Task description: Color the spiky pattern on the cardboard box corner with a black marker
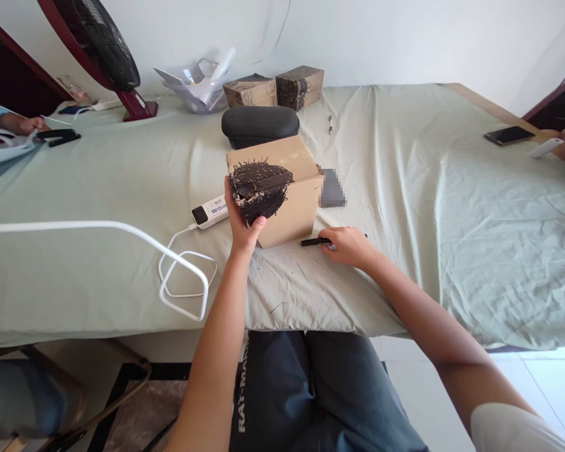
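A brown cardboard box [297, 210] stands on the cloth-covered table in front of me. A spiky, filled-in black drawing [263, 182] spreads over its top and near side at the left. My left hand [243, 231] grips the box's near left corner, thumb on the near face and fingers along the left side. Just right of the box, my right hand [348, 245] is closed around a black marker pen [309, 242]. The pen lies nearly level, close to the cloth, its left end pointing at the box's base.
Behind the box sit a black hard case [260, 125], more marked cardboard boxes [306, 88] and a plastic basket [195, 94]. A white power bank [211, 212] with a cable lies left, near a white bent tube [122, 226]. Other people's hands [26, 123] show at both sides.
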A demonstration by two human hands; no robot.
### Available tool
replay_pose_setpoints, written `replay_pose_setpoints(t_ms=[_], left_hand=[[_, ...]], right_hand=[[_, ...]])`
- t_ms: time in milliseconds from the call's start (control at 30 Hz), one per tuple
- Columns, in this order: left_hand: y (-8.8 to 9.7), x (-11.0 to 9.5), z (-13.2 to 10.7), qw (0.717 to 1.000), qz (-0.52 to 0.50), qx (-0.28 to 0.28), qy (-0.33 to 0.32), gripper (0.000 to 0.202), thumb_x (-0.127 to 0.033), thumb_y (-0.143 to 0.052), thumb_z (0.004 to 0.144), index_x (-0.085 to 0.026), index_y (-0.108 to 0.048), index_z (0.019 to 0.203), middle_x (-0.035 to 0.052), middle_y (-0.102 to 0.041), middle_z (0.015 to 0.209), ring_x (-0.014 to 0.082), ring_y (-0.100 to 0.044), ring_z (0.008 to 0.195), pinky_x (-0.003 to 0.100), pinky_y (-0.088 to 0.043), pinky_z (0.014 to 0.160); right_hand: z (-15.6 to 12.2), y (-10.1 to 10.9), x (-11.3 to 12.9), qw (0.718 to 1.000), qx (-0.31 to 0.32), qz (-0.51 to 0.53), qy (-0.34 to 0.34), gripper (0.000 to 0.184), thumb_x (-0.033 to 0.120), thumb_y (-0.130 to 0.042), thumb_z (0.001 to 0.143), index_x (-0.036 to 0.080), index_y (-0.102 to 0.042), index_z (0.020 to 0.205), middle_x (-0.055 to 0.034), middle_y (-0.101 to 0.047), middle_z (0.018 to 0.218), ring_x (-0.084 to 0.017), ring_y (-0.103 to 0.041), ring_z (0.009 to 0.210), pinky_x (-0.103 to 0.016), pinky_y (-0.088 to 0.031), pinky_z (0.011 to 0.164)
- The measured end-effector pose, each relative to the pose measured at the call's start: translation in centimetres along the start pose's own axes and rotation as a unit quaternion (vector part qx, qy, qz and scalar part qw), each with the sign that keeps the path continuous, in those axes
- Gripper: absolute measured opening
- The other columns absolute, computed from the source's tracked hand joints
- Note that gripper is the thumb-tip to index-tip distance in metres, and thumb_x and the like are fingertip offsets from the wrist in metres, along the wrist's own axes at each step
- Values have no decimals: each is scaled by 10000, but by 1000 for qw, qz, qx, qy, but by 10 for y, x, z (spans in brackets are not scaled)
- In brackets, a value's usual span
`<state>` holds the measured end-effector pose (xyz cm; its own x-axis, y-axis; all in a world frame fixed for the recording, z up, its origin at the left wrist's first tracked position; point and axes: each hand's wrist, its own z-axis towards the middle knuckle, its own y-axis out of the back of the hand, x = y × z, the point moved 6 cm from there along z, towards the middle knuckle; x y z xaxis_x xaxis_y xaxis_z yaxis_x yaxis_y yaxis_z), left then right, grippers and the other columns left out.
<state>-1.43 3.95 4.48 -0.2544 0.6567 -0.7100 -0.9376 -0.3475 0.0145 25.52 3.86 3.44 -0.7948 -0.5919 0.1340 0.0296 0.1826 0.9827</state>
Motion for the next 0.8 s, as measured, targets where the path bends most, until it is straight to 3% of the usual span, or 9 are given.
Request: replay_pose_setpoints(t_ms=[167,233,300,333,367,467,567,667,800], left_hand=[[6,-21,0,995,65,-45,-64,1195,-897,-679,756,-340,-190,1693,132,-209,1761,407,-236,1648,544,-237,1342],[13,-42,-10,967,153,-128,-157,1163,-902,-674,752,-328,-267,1678,137,-252,1712,435,-239,1615,605,-234,1322],[7,-67,-31,922,200,-168,-288,996,-806,-741,770,-377,-407,1604,123,-419,1575,433,-390,1496,635,-327,1249],[-3,-78,-44,906,194,-143,-347,861,-713,-780,791,-420,-474,1542,102,-521,1460,408,-506,1379,618,-408,1179],[-20,-86,-54,906,178,-67,-379,725,-581,-811,820,-454,-528,1476,77,-615,1307,364,-612,1216,568,-492,1076],[-84,-89,-79,896,227,211,-319,346,-343,-684,954,-369,-652,1298,3,-692,816,218,-669,688,377,-537,705],[-123,-63,-86,845,385,365,-68,415,-419,-578,1015,-198,-644,1361,75,-754,794,266,-740,688,367,-533,623],[-127,-44,-86,765,473,426,100,463,-452,-547,1033,-127,-649,1346,168,-786,866,358,-795,826,423,-593,706],[-118,-38,-77,750,485,429,135,363,-402,-449,1087,-176,-693,1232,181,-798,924,370,-808,906,444,-612,777]], right_hand=[[-5,10,-14,999,-9,-11,-31,262,213,-565,950,205,-748,1138,-71,-812,1035,-242,-714,865,-322,-276,625],[-7,14,-17,1000,-18,-5,-25,252,207,-567,953,206,-761,1113,-77,-811,1027,-245,-715,879,-324,-293,630],[-7,15,-19,1000,-21,0,-15,251,206,-563,963,206,-771,1103,-84,-810,1031,-246,-714,877,-330,-307,638],[-7,15,-19,1000,-19,3,-12,253,210,-559,971,207,-775,1103,-88,-811,1040,-246,-712,876,-331,-313,642],[-6,14,-18,1000,-17,7,-9,257,215,-555,978,207,-777,1106,-91,-811,1053,-245,-711,879,-331,-318,645],[-5,13,-18,1000,-11,20,-11,255,207,-558,967,208,-784,1085,-88,-808,1058,-236,-705,886,-321,-328,652],[-3,11,-18,1000,-5,26,-15,253,170,-556,931,207,-783,1038,-77,-807,1030,-224,-695,873,-311,-319,645],[-3,9,-21,1000,-5,26,-16,269,155,-544,918,210,-777,1040,-71,-807,1036,-229,-691,876,-311,-313,644],[-5,15,-31,997,-47,55,-7,192,189,-554,927,199,-746,935,-83,-780,941,-235,-678,824,-320,-357,663]])
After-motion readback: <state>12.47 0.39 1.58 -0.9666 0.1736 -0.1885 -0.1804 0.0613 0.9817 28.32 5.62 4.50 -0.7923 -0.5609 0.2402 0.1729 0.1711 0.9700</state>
